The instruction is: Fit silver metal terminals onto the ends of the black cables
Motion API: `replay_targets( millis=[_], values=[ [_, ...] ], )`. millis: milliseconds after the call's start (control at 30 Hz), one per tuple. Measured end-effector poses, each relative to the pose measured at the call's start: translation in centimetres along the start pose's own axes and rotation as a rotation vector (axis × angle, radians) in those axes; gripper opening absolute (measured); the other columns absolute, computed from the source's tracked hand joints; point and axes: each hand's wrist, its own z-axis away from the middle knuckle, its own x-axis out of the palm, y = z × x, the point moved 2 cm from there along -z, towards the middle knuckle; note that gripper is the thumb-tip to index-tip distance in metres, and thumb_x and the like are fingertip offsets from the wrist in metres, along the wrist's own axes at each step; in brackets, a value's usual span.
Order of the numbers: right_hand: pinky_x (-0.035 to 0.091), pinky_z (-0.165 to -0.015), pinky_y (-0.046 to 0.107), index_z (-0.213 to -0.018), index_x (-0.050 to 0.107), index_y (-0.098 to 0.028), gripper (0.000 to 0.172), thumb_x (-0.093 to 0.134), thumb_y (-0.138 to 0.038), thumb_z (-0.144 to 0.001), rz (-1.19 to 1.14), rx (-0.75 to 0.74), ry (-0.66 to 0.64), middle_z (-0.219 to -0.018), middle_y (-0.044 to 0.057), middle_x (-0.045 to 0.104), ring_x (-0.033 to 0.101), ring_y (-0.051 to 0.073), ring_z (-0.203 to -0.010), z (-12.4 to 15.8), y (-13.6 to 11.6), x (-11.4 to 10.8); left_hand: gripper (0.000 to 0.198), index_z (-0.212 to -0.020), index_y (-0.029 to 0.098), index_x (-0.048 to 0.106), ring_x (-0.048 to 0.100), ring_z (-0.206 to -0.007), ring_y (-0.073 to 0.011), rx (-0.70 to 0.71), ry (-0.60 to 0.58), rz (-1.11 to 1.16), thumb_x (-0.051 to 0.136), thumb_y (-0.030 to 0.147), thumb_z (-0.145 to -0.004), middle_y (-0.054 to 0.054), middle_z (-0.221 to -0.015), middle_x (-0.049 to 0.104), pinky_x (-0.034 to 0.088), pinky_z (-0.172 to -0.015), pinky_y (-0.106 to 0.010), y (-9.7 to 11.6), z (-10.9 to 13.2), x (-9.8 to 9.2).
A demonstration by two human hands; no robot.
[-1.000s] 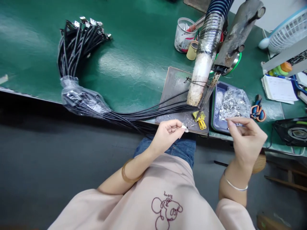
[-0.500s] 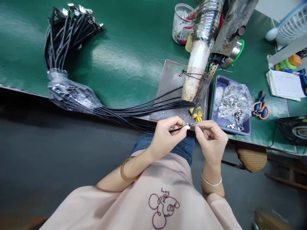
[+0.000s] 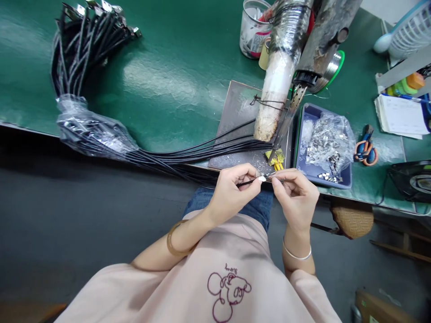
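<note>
My left hand [image 3: 234,190] pinches a black cable [image 3: 245,183] close to its end, over the front edge of the bench. Just to its right, my right hand [image 3: 296,194] has thumb and forefinger closed at the cable's tip; what they grip there is too small to make out. Beyond the fingers lies a yellow piece [image 3: 276,160] on a dark board [image 3: 232,114]. A bundle of black cables [image 3: 161,157], partly wrapped in clear plastic [image 3: 97,132], runs leftward along the edge and ends in metal connectors [image 3: 104,8].
A wrapped duct pipe [image 3: 278,85] and a metal tube [image 3: 311,58] come down over the board. On the right are a blue tray [image 3: 352,177] of small metal parts, pliers [image 3: 367,146], a notepad [image 3: 400,114] and a solder wire spool [image 3: 332,72]. A plastic cup [image 3: 251,31] stands behind.
The view has shifted slightly, so the bench items sit a little higher and the cable bundle further left. Both hands keep almost the same pinch at the cable end.
</note>
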Motion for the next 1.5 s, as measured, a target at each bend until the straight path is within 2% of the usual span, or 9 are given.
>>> replay_targets(
  millis=[500,733,867,933,1100,1167,1300,1400,1500],
  values=[
    [0.029,-0.044,0.023,-0.081,0.068,-0.019,0.01,0.068,-0.023,-0.09,0.075,-0.052,0.013,-0.082,0.0,0.069,0.034,0.004,-0.047,0.0,-0.5,0.1,0.017,-0.068,0.016,0.052,0.033,-0.053,-0.0062,0.038,-0.014,-0.021,0.06,0.017,-0.083,0.006,-0.06,0.039,0.027,-0.048,-0.021,-0.1,0.0,-0.1],
    [0.035,-0.051,0.024,-0.081,0.066,-0.021,0.011,0.069,-0.019,-0.091,0.276,-0.222,0.013,-0.072,-0.004,0.064,0.036,0.006,-0.049,0.2,-0.9,-0.1,0.017,-0.067,0.015,0.055,0.034,-0.053,-0.0057,0.153,-0.04,-0.114,0.06,0.01,-0.082,0.006,-0.06,0.041,0.029,-0.047,-0.018,0.4,0.0,-0.2],
    [0.034,-0.05,0.025,-0.099,0.07,-0.023,0.008,0.07,-0.023,-0.092,0.228,-0.165,0.026,-0.084,-0.002,0.069,0.033,0.006,-0.049,-0.1,-0.6,-0.8,0.018,-0.068,0.016,0.054,0.033,-0.052,-0.006,0.185,-0.064,-0.123,0.06,0.009,-0.084,0.007,-0.06,0.041,0.029,-0.046,-0.018,0.7,0.0,-0.3],
    [0.034,-0.051,0.026,-0.094,0.07,-0.022,0.006,0.067,-0.027,-0.094,0.169,-0.112,-0.056,-0.082,-0.001,0.068,0.036,0.007,-0.05,-0.4,-0.3,-1.0,0.017,-0.071,0.016,0.056,0.035,-0.052,-0.0069,0.273,-0.08,-0.18,0.061,0.009,-0.085,0.006,-0.061,0.045,0.032,-0.048,-0.02,0.9,0.1,-0.4],
    [0.029,-0.048,0.025,-0.065,0.055,-0.019,0.037,0.063,-0.036,-0.097,0.112,0.034,-0.259,-0.056,-0.005,0.047,0.037,0.007,-0.05,-0.9,0.1,-1.1,0.017,-0.077,0.016,0.063,0.047,-0.062,-0.0114,0.658,-0.025,-0.458,0.056,0.004,-0.088,0.001,-0.065,0.057,0.044,-0.063,-0.024,1.0,0.7,-0.3],
    [0.027,-0.046,0.024,-0.066,0.058,-0.019,0.034,0.068,-0.036,-0.094,0.151,0.012,-0.164,-0.055,-0.006,0.046,0.035,0.006,-0.048,-0.9,0.0,-1.3,0.016,-0.078,0.015,0.063,0.048,-0.06,-0.0103,0.599,-0.012,-0.431,0.056,0.005,-0.089,0.0,-0.066,0.059,0.043,-0.058,-0.023,0.8,0.7,-0.2],
    [0.034,-0.044,0.022,-0.106,0.066,-0.022,0.016,0.067,-0.033,-0.094,-0.016,-0.066,0.148,-0.061,-0.006,0.056,0.048,0.008,-0.047,-0.5,-0.5,-1.9,0.01,-0.085,0.012,0.069,0.047,-0.052,-0.0072,0.15,-0.044,-0.143,0.061,0.017,-0.09,0.001,-0.063,0.059,0.039,-0.048,-0.018,0.2,0.0,-0.5],
    [0.042,-0.042,0.021,-0.12,0.06,-0.023,0.023,0.061,-0.024,-0.097,-0.082,-0.094,0.204,-0.073,-0.004,0.07,0.058,0.009,-0.045,-0.2,-0.6,-1.8,0.013,-0.088,0.011,0.073,0.057,-0.058,-0.0093,-0.022,-0.063,0.045,0.068,0.022,-0.086,-0.002,-0.068,0.067,0.051,-0.058,-0.02,0.1,-0.6,-0.7],
    [0.06,-0.06,0.026,-0.108,0.065,-0.024,0.017,0.066,-0.016,-0.093,0.082,-0.192,0.184,-0.087,0.0,0.078,0.074,0.013,-0.063,0.0,-0.6,-1.2,0.012,-0.083,0.011,0.075,0.067,-0.07,-0.0133,-0.081,-0.055,0.14,0.07,0.021,-0.082,-0.007,-0.081,0.076,0.058,-0.069,-0.023,0.2,-1.2,-0.7]
  ],
)
